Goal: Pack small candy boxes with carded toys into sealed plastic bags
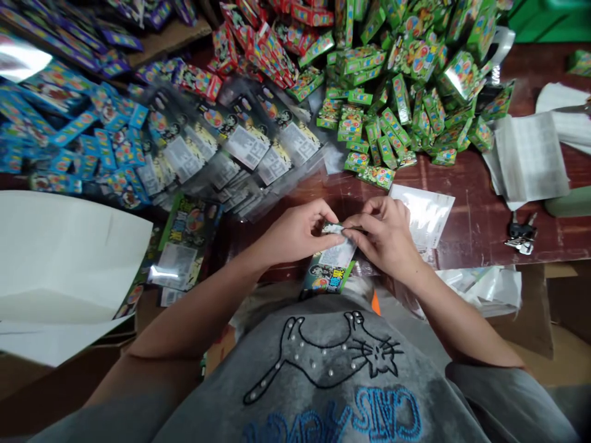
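Note:
Both my hands meet at the table's near edge over a clear printed packet (330,269) that hangs down toward my lap. My left hand (295,234) pinches the packet's top edge from the left. My right hand (385,237) pinches the same top edge from the right, fingers curled. The packet shows a green cartoon print and a white label. Just right of my right hand lies a flat clear bag (427,212) on the wood.
A heap of small green boxes (401,92) fills the far right, red boxes (263,43) the far middle, blue boxes (69,135) the left. Filled clear packets (240,147) fan out in the centre. A white sheet (60,258) lies left; keys (521,237) and white label sheets (530,154) right.

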Demonstrator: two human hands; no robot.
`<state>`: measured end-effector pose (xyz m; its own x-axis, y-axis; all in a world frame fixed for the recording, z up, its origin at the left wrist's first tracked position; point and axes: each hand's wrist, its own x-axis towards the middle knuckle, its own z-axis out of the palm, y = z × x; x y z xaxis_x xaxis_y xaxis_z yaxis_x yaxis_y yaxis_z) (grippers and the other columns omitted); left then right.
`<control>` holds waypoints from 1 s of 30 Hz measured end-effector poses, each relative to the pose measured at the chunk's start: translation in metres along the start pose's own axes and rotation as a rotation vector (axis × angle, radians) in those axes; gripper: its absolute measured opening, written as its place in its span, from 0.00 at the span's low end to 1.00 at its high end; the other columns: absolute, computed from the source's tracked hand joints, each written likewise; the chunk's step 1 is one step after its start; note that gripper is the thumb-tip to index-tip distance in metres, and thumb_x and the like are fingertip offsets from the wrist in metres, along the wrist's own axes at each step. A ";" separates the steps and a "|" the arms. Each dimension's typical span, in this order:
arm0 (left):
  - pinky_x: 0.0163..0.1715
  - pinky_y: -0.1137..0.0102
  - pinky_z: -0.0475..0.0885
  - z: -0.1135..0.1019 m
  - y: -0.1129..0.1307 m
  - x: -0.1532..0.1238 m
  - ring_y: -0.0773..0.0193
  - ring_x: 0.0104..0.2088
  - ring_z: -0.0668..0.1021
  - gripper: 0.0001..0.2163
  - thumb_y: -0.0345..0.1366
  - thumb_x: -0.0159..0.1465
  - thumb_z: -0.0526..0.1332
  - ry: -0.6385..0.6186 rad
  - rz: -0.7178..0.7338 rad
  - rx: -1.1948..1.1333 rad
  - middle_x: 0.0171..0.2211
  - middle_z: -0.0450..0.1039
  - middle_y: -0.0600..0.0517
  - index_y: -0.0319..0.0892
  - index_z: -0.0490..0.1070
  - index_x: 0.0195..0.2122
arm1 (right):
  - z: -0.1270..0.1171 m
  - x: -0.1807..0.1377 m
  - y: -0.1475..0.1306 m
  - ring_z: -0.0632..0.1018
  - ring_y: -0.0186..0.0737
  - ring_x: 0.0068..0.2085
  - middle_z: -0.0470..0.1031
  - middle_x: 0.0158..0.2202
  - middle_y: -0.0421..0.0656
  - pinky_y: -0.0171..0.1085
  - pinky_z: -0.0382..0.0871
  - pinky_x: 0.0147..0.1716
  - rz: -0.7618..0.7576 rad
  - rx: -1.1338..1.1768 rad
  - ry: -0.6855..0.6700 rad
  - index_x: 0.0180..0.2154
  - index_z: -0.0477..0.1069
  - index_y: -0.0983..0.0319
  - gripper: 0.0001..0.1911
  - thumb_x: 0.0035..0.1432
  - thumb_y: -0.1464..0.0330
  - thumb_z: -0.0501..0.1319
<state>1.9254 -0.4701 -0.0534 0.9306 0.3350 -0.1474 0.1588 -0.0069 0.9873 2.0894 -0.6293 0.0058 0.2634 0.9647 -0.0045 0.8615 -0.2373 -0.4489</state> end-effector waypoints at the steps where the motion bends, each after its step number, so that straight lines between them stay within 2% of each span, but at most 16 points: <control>1: 0.34 0.71 0.74 -0.004 -0.002 -0.004 0.64 0.34 0.79 0.12 0.39 0.62 0.73 0.024 0.001 0.008 0.35 0.78 0.52 0.42 0.74 0.42 | 0.001 0.003 0.001 0.72 0.50 0.50 0.71 0.47 0.46 0.52 0.63 0.52 -0.015 0.061 -0.035 0.51 0.82 0.51 0.13 0.73 0.56 0.62; 3: 0.35 0.71 0.75 -0.015 -0.005 -0.012 0.64 0.35 0.80 0.12 0.39 0.62 0.73 0.093 0.009 -0.003 0.36 0.79 0.51 0.42 0.73 0.41 | 0.002 0.009 0.004 0.73 0.49 0.51 0.71 0.47 0.46 0.53 0.66 0.53 -0.053 0.175 -0.064 0.55 0.81 0.51 0.15 0.74 0.55 0.61; 6: 0.40 0.71 0.77 -0.037 -0.009 -0.031 0.65 0.38 0.81 0.12 0.37 0.62 0.74 0.328 0.062 -0.047 0.39 0.80 0.51 0.43 0.74 0.42 | 0.005 0.010 0.003 0.73 0.51 0.54 0.71 0.49 0.47 0.57 0.69 0.58 -0.028 0.303 0.077 0.66 0.73 0.49 0.24 0.74 0.53 0.59; 9: 0.47 0.69 0.79 -0.051 -0.016 -0.055 0.63 0.45 0.82 0.19 0.37 0.61 0.76 0.699 0.121 -0.193 0.44 0.80 0.53 0.49 0.77 0.52 | 0.023 0.002 -0.006 0.73 0.54 0.59 0.67 0.61 0.50 0.61 0.73 0.59 0.101 0.494 0.217 0.77 0.50 0.43 0.39 0.72 0.48 0.58; 11: 0.53 0.66 0.80 -0.047 -0.023 -0.072 0.61 0.52 0.82 0.25 0.40 0.63 0.76 0.821 0.132 -0.368 0.52 0.80 0.53 0.56 0.75 0.61 | 0.042 -0.004 -0.016 0.75 0.53 0.60 0.59 0.70 0.50 0.59 0.78 0.56 0.182 0.665 0.217 0.78 0.36 0.39 0.48 0.68 0.44 0.61; 13: 0.58 0.63 0.79 -0.037 -0.030 -0.090 0.60 0.57 0.81 0.30 0.41 0.65 0.75 0.816 0.108 -0.498 0.58 0.78 0.54 0.62 0.70 0.67 | 0.060 -0.005 -0.024 0.76 0.50 0.60 0.57 0.72 0.49 0.55 0.81 0.54 0.251 0.777 0.275 0.77 0.34 0.37 0.51 0.67 0.45 0.64; 15: 0.55 0.64 0.80 -0.028 -0.038 -0.107 0.61 0.54 0.82 0.31 0.40 0.66 0.74 0.773 0.055 -0.516 0.57 0.78 0.54 0.63 0.68 0.67 | 0.070 -0.002 -0.029 0.74 0.49 0.63 0.60 0.69 0.48 0.54 0.80 0.57 0.286 0.788 0.389 0.75 0.38 0.37 0.47 0.68 0.49 0.66; 17: 0.48 0.68 0.81 -0.024 -0.041 -0.119 0.63 0.47 0.83 0.22 0.40 0.65 0.75 0.657 -0.009 -0.429 0.50 0.81 0.53 0.57 0.75 0.59 | 0.071 0.005 -0.030 0.72 0.50 0.66 0.63 0.66 0.48 0.54 0.80 0.58 0.254 0.760 0.413 0.75 0.40 0.38 0.45 0.69 0.52 0.65; 19: 0.44 0.69 0.81 -0.025 -0.040 -0.120 0.62 0.43 0.83 0.13 0.41 0.62 0.77 0.499 -0.061 -0.302 0.47 0.81 0.51 0.47 0.78 0.45 | 0.068 0.012 -0.030 0.71 0.52 0.68 0.63 0.66 0.48 0.54 0.83 0.54 0.157 0.734 0.314 0.76 0.37 0.38 0.47 0.69 0.52 0.65; 20: 0.44 0.68 0.81 -0.026 -0.038 -0.116 0.61 0.44 0.84 0.12 0.41 0.62 0.77 0.445 -0.071 -0.258 0.48 0.82 0.49 0.44 0.78 0.41 | 0.067 0.016 -0.030 0.71 0.52 0.67 0.63 0.67 0.48 0.54 0.84 0.52 0.096 0.723 0.259 0.76 0.36 0.37 0.47 0.69 0.52 0.65; 21: 0.45 0.67 0.81 -0.027 -0.036 -0.110 0.60 0.45 0.84 0.13 0.41 0.62 0.76 0.418 -0.064 -0.239 0.50 0.81 0.47 0.43 0.77 0.42 | 0.066 0.018 -0.031 0.73 0.52 0.66 0.62 0.67 0.48 0.54 0.85 0.50 0.038 0.713 0.217 0.76 0.36 0.37 0.47 0.70 0.53 0.64; 23: 0.47 0.65 0.81 -0.025 -0.032 -0.094 0.59 0.47 0.84 0.16 0.40 0.64 0.75 0.427 -0.002 -0.264 0.50 0.82 0.46 0.44 0.74 0.50 | 0.068 0.021 -0.031 0.76 0.51 0.62 0.60 0.68 0.47 0.55 0.85 0.49 -0.052 0.671 0.224 0.76 0.36 0.35 0.46 0.71 0.55 0.64; 25: 0.47 0.66 0.81 -0.021 -0.032 -0.081 0.60 0.47 0.84 0.19 0.38 0.66 0.73 0.436 0.071 -0.315 0.47 0.82 0.47 0.45 0.70 0.55 | 0.073 0.019 -0.030 0.78 0.51 0.59 0.59 0.67 0.48 0.56 0.85 0.50 -0.101 0.556 0.341 0.76 0.37 0.35 0.48 0.69 0.57 0.66; 28: 0.45 0.68 0.80 -0.014 -0.038 -0.075 0.61 0.46 0.84 0.19 0.37 0.67 0.72 0.434 0.103 -0.344 0.46 0.82 0.48 0.45 0.68 0.56 | 0.083 0.009 -0.024 0.76 0.52 0.57 0.62 0.62 0.48 0.58 0.84 0.50 -0.152 0.324 0.564 0.75 0.45 0.36 0.50 0.64 0.62 0.72; 30: 0.45 0.68 0.80 -0.013 -0.043 -0.077 0.62 0.46 0.84 0.20 0.37 0.67 0.72 0.420 0.097 -0.331 0.47 0.82 0.48 0.45 0.69 0.57 | 0.089 0.001 -0.021 0.76 0.51 0.54 0.63 0.60 0.47 0.60 0.82 0.51 -0.157 0.278 0.582 0.75 0.45 0.34 0.51 0.64 0.67 0.72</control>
<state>1.8421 -0.4832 -0.0836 0.7129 0.6961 -0.0849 -0.0971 0.2178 0.9712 2.0334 -0.6129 -0.0647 0.4023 0.7477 0.5284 0.7853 0.0148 -0.6189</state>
